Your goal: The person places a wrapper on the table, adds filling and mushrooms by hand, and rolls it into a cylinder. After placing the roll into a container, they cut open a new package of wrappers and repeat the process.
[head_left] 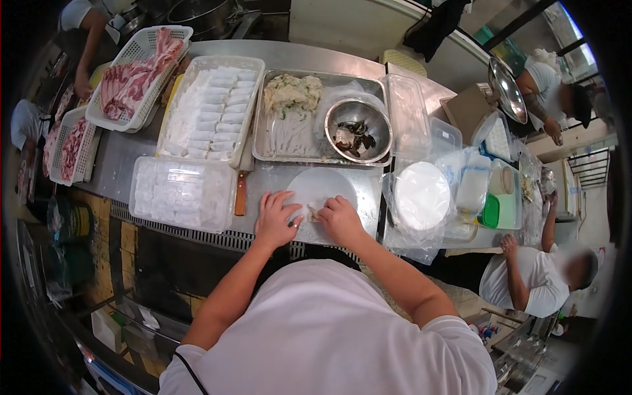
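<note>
A round translucent wrapper (326, 187), like rice paper, lies flat on the steel worktop before me. A small lump of pale filling (313, 212) sits near its front edge, between my hands. My left hand (276, 218) rests at the wrapper's left side, fingers apart and bent, fingertips close to the filling. From the right, my right hand (339, 218) reaches in with its fingers curled together against the filling. Beyond the wrapper, a metal tray (263, 148) holds a mound of pale, green-flecked filling (289, 93) and a steel bowl (332, 148) with dark pieces inside.
A tub (259, 72) of white rolls and a lidded container (187, 168) stand left, beside a wooden-handled knife (241, 194). A stack of round wrappers (421, 197) in plastic lies right. Raw meat fills a basket (174, 31). Co-workers stand at both sides.
</note>
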Demonstrator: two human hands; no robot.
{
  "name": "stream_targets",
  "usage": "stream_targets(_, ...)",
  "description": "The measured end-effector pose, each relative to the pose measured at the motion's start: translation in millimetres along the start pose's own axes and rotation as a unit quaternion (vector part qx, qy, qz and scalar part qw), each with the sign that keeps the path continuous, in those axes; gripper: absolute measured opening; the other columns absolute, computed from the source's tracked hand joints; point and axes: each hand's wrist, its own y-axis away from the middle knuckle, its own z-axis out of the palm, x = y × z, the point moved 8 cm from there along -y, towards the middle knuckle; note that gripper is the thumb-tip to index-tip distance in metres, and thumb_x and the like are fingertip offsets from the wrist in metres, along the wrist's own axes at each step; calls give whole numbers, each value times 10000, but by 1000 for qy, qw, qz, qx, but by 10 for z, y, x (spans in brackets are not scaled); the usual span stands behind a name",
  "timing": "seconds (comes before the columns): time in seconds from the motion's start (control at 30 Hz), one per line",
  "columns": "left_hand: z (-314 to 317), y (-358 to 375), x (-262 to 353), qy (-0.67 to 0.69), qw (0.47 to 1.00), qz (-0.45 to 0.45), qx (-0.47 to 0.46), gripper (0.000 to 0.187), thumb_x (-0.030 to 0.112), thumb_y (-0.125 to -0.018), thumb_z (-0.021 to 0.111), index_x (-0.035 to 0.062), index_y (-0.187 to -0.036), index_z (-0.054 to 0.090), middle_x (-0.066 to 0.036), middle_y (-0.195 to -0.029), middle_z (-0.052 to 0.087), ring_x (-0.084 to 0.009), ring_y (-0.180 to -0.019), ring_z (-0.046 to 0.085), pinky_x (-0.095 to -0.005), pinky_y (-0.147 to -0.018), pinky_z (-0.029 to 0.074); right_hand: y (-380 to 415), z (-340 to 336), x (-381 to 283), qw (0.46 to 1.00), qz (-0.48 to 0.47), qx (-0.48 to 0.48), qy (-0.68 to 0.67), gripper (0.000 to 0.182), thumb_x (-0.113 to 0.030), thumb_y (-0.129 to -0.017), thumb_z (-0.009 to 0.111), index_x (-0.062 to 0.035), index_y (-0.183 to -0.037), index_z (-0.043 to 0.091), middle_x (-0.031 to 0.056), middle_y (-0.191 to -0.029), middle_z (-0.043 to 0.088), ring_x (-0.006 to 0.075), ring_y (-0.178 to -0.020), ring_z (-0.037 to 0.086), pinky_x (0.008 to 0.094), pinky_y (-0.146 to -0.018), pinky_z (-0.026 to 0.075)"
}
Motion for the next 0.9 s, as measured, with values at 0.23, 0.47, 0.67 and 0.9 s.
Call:
stream_targets(0.23,-6,1,1,3,1000,0,2,333,218,-816,867,162,-1140,813,-96,-1445,642,-338,-1429,537,-605,-1287,285,36,-142,111,996,73,44,-40,55,-109,-864,792,-67,-899,791,118,-988,678,335,-1015,663,441,-912,569)
stream_targets(0.47,8,19,-18,-2,1000,3,3,360,223,-813,866,163,-1163,808,-102,-1448,638,-349,-1431,539,-599,-1279,292,204,-90,400,979,156,-17,-130,123,-66,-929,777,-37,-1045,808,142,-1067,705,371,-958,725,440,-861,606)
stream_targets(0.67,-8,12,-7,-2,1000,3,3,355,223,-814,863,159,-1160,809,-102,-1449,638,-348,-1429,540,-601,-1280,290,285,-81,528,966,192,7,-173,138,-7,-932,740,-15,-1053,805,163,-1082,721,372,-933,738,421,-838,606)
stream_targets(0.9,3,9,-11,1,1000,4,3,356,217,-810,865,159,-1156,810,-101,-1451,639,-349,-1425,542,-603,-1277,292,305,-85,497,967,199,-27,-156,125,-45,-915,727,4,-1002,802,175,-1040,719,413,-987,717,479,-888,600)
